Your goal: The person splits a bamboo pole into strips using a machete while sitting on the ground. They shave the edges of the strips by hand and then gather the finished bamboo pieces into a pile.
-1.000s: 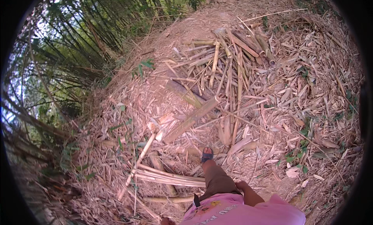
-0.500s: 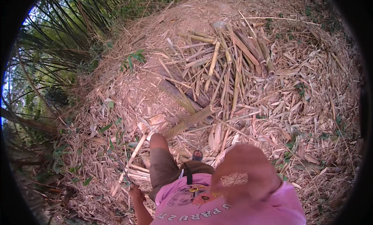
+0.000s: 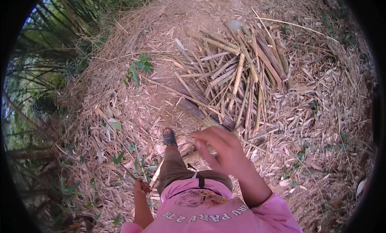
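Low on the left, my left hand point(image 3: 141, 186) is closed around the handle of a long, thin knife point(image 3: 130, 174), its narrow blade pointing up and to the left over the leaf litter. My right hand point(image 3: 225, 150) is raised in front of my body, left of the forearm's line, with fingers stretched forward and the thumb apart. Nothing shows in it. Beyond that hand lies a heap of cut bamboo sticks point(image 3: 237, 78), with thicker dark logs point(image 3: 193, 108) at its near side. A pale bamboo pole point(image 3: 157, 172) lies beside my leg, partly hidden by it.
Dry bamboo leaves point(image 3: 305, 132) cover the ground. Dense bamboo clumps point(image 3: 44, 60) stand along the left. A small green plant point(image 3: 140, 67) grows left of the heap, and a grey stone point(image 3: 234, 25) sits behind it. My sandalled foot point(image 3: 169, 136) is just short of the logs.
My right hand has come down and forward from close to the camera. My left foot has stepped forward. The left hand keeps the knife low, and the heap has shifted slightly in view.
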### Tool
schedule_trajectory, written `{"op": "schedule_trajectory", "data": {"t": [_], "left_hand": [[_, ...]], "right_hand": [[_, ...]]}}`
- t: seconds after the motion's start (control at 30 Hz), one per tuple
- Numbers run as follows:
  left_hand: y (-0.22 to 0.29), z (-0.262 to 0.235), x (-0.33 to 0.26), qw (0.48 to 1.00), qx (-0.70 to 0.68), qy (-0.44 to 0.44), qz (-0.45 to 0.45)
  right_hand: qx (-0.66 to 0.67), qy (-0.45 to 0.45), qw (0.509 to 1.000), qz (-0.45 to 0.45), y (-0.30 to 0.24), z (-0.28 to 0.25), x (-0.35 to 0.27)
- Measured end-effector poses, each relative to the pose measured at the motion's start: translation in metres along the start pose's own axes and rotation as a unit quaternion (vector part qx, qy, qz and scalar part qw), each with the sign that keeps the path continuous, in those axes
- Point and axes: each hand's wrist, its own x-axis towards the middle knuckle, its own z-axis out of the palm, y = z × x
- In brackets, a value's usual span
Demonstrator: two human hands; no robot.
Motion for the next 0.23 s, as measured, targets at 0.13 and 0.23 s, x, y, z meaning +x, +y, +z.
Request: {"op": "schedule_trajectory", "data": {"t": [0.13, 0.23], "left_hand": [[0.13, 0.018, -0.013, 0.987, 0.149, -0.015, 0.062], [0.191, 0.058, -0.034, 0.948, 0.278, 0.014, 0.153]], "right_hand": [[-0.188, -0.102, 0.955, 0.205, 0.091, 0.042, -0.059], [-0.073, -0.111, 0.881, 0.453, 0.148, 0.056, -0.135]]}}
